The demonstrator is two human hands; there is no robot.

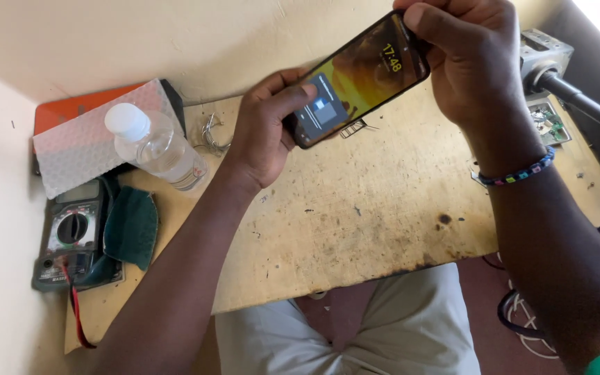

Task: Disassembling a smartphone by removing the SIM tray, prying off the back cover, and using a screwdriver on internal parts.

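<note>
Head view
Left hand: the left hand grasps the lower end of a black slab-shaped smartphone with a lit orange screen, its thumb pressed flat on the glass near that end.
Right hand: the right hand grips the upper end of the same phone, fingers curled over its top edge; a beaded bracelet of many colours circles the wrist.
Phone: held in the air between both hands, tilted, above the far middle of the table and clear of its surface; a grey panel shows on the screen under the left thumb.
Table: a worn, stained pale wooden board, scorched dark along part of its near edge.
Far left corner: a clear plastic bottle with a white cap lies tilted, resting against a sheet of white bubble wrap that covers a flat orange box.
Left edge: a grey multimeter with a round dial lies flat, a red lead trailing off the near edge; a dark green cloth mask lies just beside it, touching.
Far edge, middle: a small tangle of thin silver wire sits just beside the left hand.
Far right corner: a grey metal block with a black cable, and a small green circuit board near it.
Below the near edge: the person's lap in light grey trousers.
</note>
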